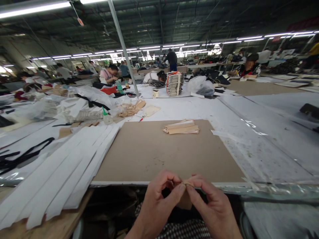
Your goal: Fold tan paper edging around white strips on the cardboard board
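At the table's front edge, my left hand [163, 196] and my right hand [209, 199] meet, thumbs and forefingers pinched close together. Between them is a tan piece of material [184, 201], its upper edge gripped by both hands and its lower part hanging below the fingertips. Most of the piece is hidden by the fingers, so its full shape does not show. Beyond my hands lies a brown board [164, 152]. A small stack of tan strips [181, 127] rests near the board's far edge.
Long white strips [67, 159] fan out on the left, hanging over the edge. Behind them are a green-capped bottle [106, 117], a red pen [141, 119] and tan pieces [131, 109]. A tied stack [174, 83] and a plastic bag [201, 87] stand farther back, with people at other tables.
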`<control>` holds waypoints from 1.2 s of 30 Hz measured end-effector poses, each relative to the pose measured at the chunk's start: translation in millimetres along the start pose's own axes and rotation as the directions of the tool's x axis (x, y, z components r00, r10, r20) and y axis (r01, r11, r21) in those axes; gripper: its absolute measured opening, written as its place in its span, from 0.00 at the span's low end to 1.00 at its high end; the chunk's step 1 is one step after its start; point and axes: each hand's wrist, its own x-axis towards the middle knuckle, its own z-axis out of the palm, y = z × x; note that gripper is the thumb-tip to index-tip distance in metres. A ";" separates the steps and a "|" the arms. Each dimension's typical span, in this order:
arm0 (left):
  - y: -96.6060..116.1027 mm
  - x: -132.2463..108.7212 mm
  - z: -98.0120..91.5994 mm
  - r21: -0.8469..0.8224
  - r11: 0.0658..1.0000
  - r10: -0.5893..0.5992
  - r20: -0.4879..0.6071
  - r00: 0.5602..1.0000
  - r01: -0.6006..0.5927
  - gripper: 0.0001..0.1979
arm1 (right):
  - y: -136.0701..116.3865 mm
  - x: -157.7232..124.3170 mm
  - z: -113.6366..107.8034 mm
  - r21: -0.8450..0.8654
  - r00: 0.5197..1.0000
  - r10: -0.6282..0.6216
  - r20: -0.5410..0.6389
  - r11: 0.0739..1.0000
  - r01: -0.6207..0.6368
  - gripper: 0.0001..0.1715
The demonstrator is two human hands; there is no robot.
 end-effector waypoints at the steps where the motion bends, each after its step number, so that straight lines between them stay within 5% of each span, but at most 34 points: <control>1: 0.9 0.7 0.2 0.004 1.000 0.017 -0.009 1.000 -0.017 0.06 | 0.0 -0.2 0.2 -0.038 0.999 -0.043 -0.010 0.998 0.043 0.11; 12: -0.4 0.4 6.1 0.004 1.000 -0.009 -0.056 0.998 0.009 0.07 | 16.0 1.4 -8.1 -0.206 0.960 -0.274 0.062 0.937 0.281 0.09; 18: 2.5 1.1 4.1 -0.103 0.994 -0.042 -0.027 0.999 0.039 0.05 | 9.6 -0.5 -2.1 0.030 0.999 -0.017 -0.036 0.999 0.018 0.07; 23: 2.2 0.0 -1.9 -0.206 0.973 -0.095 0.059 0.994 0.105 0.04 | 5.4 -1.1 1.9 0.182 0.980 0.196 -0.030 0.965 -0.187 0.11; 33: -3.7 3.4 3.4 -0.092 0.993 -0.071 -0.018 0.997 0.069 0.07 | 9.9 -2.5 5.2 0.090 0.999 -0.028 -0.037 0.995 0.031 0.08; 36: -3.0 2.8 2.5 -0.126 0.991 -0.053 -0.005 0.999 0.052 0.06 | 10.4 -2.8 4.9 0.124 0.999 0.003 -0.050 0.992 0.003 0.07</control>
